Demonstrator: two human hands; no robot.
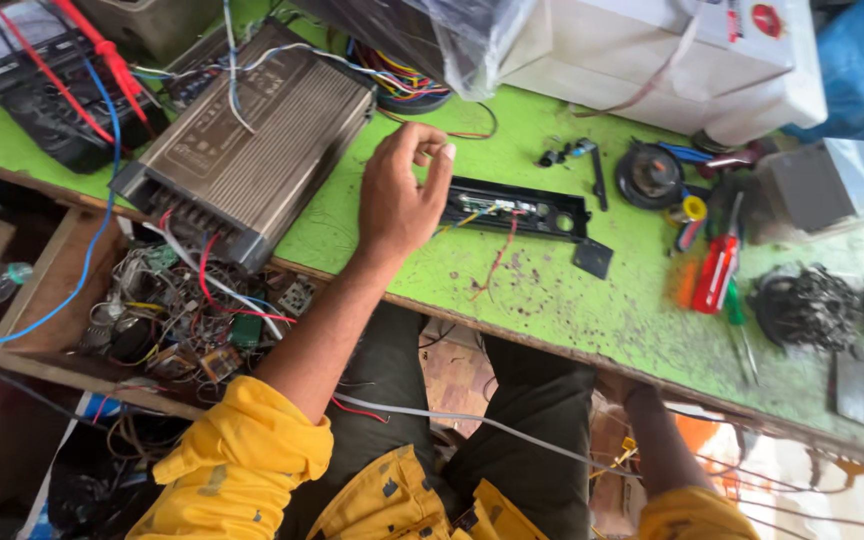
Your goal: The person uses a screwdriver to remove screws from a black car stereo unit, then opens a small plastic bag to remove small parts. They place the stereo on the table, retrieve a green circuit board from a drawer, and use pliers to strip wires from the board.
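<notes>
The left hand (pixel 399 200) rests on the green scuffed bench (pixel 552 290), thumb and forefinger curled near each other, pinching nothing visible. Just to its right lies the long black plastic panel with a small circuit board and red wire (pixel 517 212), apparently being positioned; gripping it calls for a short reach. The right hand (pixel 620 390) is hidden below the bench edge.
</notes>
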